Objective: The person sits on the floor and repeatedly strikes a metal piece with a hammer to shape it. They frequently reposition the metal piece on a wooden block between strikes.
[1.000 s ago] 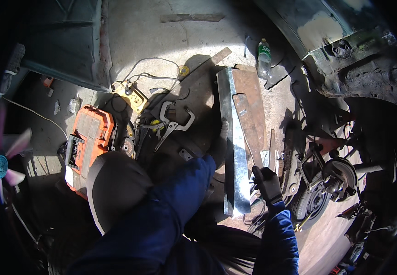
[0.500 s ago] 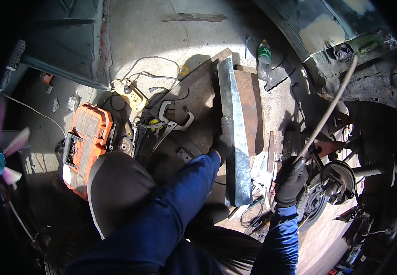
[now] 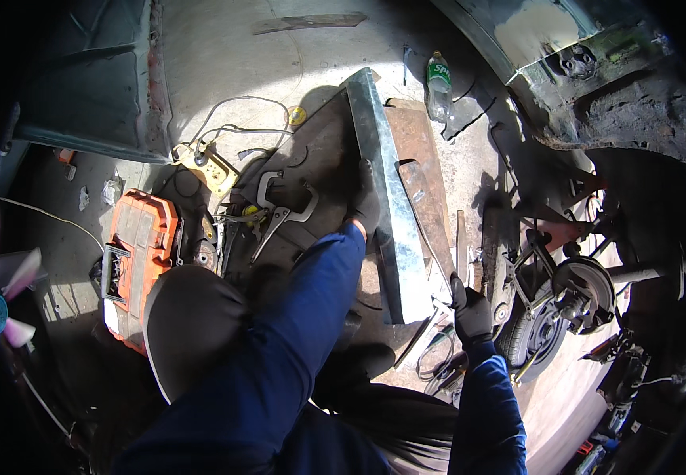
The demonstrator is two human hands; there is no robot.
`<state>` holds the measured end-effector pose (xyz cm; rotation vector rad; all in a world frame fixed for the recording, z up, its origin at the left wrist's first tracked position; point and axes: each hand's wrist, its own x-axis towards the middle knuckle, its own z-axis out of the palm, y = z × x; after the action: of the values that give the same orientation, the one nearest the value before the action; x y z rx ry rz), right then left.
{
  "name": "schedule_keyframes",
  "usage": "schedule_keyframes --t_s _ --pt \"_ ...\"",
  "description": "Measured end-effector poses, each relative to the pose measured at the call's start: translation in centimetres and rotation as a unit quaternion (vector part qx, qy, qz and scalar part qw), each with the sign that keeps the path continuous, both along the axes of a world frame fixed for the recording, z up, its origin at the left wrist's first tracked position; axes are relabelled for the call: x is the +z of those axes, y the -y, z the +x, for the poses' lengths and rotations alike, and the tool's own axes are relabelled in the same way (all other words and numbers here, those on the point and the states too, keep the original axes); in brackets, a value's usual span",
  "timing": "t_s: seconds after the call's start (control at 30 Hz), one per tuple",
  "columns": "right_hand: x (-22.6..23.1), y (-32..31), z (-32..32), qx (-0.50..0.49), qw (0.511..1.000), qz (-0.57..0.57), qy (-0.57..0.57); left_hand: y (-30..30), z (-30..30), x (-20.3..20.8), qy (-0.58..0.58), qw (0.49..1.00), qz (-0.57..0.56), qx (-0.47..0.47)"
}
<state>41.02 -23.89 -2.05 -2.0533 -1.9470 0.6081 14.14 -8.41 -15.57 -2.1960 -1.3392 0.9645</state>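
Here, the right hand grips the near end of a flat strip; the left hand, finger closure unclear, touches the left edge of the shiny metal channel along the rusty plate's left edge.

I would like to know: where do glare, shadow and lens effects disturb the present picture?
Head view: glare washes out the lower end of the silvery sheet-metal strip; head view: the dark-gloved left hand partly merges with shadow; head view: the fisheye rim fades to black.

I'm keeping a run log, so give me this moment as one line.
Left hand: against left side of silvery metal piece; right hand: holding near end of brown strip; locking clamp: left of metal piece
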Motion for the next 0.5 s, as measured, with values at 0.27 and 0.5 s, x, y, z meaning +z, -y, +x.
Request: schedule_keyframes --t_s 0.27,0.5 --pt "1.8 3.7 -2.6 -0.052 0.984 -0.069 -0.157 3.6 1.1 -1.1 0.924 0.075 -0.051 0.372" --pt "1.7 4.2 -4.8 -0.122 0.973 -0.094 -0.171 7.9 3.2 -0.4 0.76 0.183 -0.1 0.616"
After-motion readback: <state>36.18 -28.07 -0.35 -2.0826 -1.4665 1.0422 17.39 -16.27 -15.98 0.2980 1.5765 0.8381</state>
